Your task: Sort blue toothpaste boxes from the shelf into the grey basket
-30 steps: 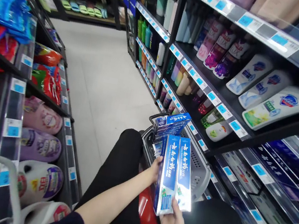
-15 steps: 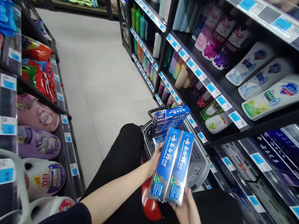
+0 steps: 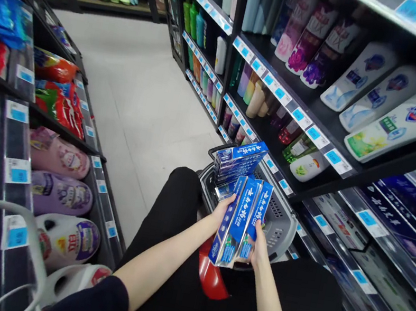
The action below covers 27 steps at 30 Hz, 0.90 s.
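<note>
Down the right side of the frame, dark store shelves (image 3: 351, 164) stacked with body wash bottles (image 3: 394, 126) above and long blue cartons on the lower tiers; along the left edge, racks of slippers (image 3: 58, 156) and bright snack bags; pale aisle floor running to the upper middle. Lower centre, a grey shopping basket (image 3: 280, 224) just past the black-clad knees, with a stack of blue toothpaste boxes (image 3: 240, 160) resting at its near-left rim. Step in hand, by the look of it: squaring up a small bundle of toothpaste boxes (image 3: 241, 221) lifted from that stack, held upright and a little tilted over the basket, centre of the frame. Next move likely calls for a firm two-handed hold and a turn toward the lower right shelves, keeping the bundle aligned. Left hand (image 3: 222, 212) reaching in from the lower left, forearm bare, fingers closed around the bundle's left edge. Right hand (image 3: 259, 246) rising from the bottom right, fingers wrapped on the bundle's lower right side, thumb across the front.
</note>
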{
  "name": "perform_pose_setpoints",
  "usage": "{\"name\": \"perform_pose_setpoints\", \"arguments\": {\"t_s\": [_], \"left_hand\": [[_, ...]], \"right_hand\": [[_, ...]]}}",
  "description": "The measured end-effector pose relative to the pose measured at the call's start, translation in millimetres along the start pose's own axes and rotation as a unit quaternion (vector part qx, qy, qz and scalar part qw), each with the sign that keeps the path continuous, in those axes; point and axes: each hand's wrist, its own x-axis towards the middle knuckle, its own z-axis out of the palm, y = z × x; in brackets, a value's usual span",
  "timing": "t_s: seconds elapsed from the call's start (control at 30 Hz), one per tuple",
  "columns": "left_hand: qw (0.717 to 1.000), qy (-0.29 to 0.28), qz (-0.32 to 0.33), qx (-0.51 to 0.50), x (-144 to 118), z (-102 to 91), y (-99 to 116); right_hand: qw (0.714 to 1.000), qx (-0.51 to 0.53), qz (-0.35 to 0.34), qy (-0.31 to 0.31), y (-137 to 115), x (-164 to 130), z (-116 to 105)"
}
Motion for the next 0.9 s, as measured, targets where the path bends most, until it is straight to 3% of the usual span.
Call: {"name": "perform_pose_setpoints", "arguments": {"t_s": [0.13, 0.23, 0.5, 0.7, 0.9], "left_hand": [[0.999, 0.041, -0.015, 0.025, 4.5, 6.9, -8.5], [0.996, 0.066, -0.014, 0.054, 6.4, 8.4, -12.3], [0.995, 0.073, -0.001, 0.071, 7.7, 1.6, -8.9], [0.997, 0.058, 0.001, 0.053, 5.8, 5.7, -6.0], [0.996, 0.081, 0.007, 0.031, 6.0, 7.9, -3.6]], "right_hand": [[0.993, 0.042, 0.107, 0.007, 8.3, 11.8, -7.4], [0.991, 0.040, 0.131, -0.012, 7.8, 18.8, -8.6], [0.992, 0.026, 0.113, -0.039, 12.0, 27.0, -6.4], [0.990, 0.020, 0.142, 0.006, 3.3, 17.9, -0.7], [0.994, 0.033, 0.102, 0.014, -7.5, 14.6, 1.0]]}}
